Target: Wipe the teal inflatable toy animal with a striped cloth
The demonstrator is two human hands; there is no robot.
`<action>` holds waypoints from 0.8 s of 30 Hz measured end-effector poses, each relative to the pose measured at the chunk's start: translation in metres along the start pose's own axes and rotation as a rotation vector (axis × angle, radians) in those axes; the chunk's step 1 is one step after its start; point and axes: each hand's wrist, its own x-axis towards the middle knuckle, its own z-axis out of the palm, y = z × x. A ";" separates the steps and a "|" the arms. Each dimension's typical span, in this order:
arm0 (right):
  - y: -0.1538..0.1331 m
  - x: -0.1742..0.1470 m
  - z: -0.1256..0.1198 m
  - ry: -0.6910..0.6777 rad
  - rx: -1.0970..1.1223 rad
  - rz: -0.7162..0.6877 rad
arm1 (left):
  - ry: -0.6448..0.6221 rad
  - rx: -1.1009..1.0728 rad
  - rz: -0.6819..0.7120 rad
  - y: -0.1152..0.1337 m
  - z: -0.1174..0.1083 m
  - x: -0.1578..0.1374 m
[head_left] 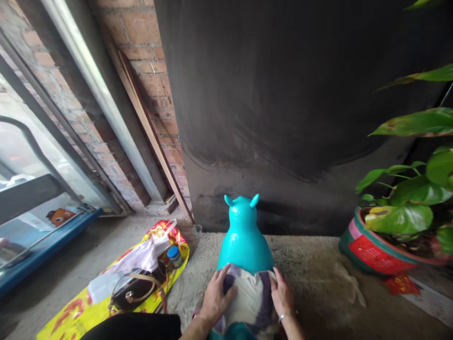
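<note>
A shiny turquoise inflatable animal toy (244, 243) with two small ears stands in front of me, its head toward the dark panel. Over its back lies a cream and purple patterned cloth (247, 297). My left hand (216, 295) holds the left edge of the cloth against the toy, thumb on top and apart from the fingers. At the opposite edge, my right hand (282, 293), with a bracelet on the wrist, has its fingers closed on the cloth. Some fingertips are hidden by the folds.
On the left floor, a yellow plastic sheet (69, 314) bears a dark handbag (132, 290), white bags and a blue-lidded jar (174, 256). A blue trolley (49, 252) stands farther left. A potted plant (385, 250) stands right, and a dark panel (283, 118) rises behind the toy.
</note>
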 end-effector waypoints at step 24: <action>0.017 -0.002 -0.057 0.000 0.407 0.245 | -0.145 0.147 -0.022 -0.004 -0.031 0.043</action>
